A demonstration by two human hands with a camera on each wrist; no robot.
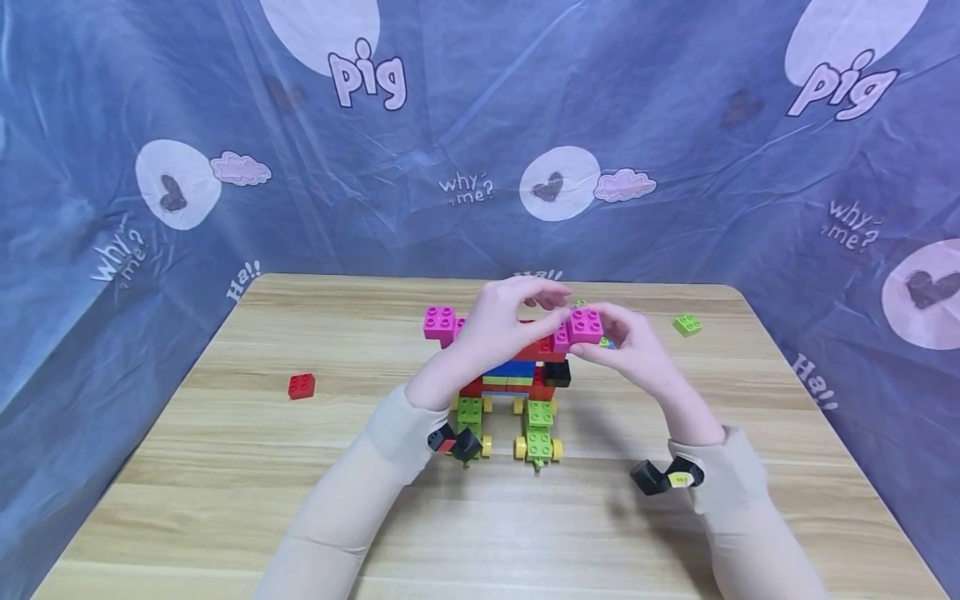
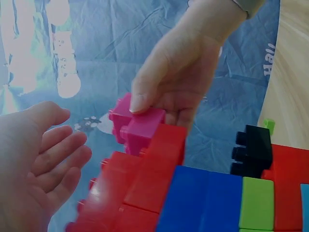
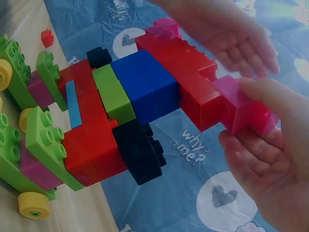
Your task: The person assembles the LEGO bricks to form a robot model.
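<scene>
A figure of toy building bricks stands on two green wheeled bases (image 1: 539, 429) with yellow wheels. Above these come red bricks (image 3: 90, 150), lime bricks (image 3: 113, 94), blue bricks (image 3: 145, 79) and a wide red top row (image 3: 186, 65). Black bricks (image 3: 139, 154) stick out at the sides. Pink bricks (image 1: 587, 325) sit at the right end of the top row, pinched between thumb and fingers of my right hand (image 1: 636, 348). More pink bricks (image 1: 439, 322) sit at the left end. My left hand (image 1: 510, 321) hovers over the top row, fingers loose and holding nothing.
A loose red brick (image 1: 302, 386) lies on the wooden table (image 1: 225, 483) to the left. At the back right lies a lime brick (image 1: 687, 324). Small green and blue pieces (image 1: 606, 342) show partly behind my right hand. A blue printed cloth (image 1: 480, 108) hangs behind.
</scene>
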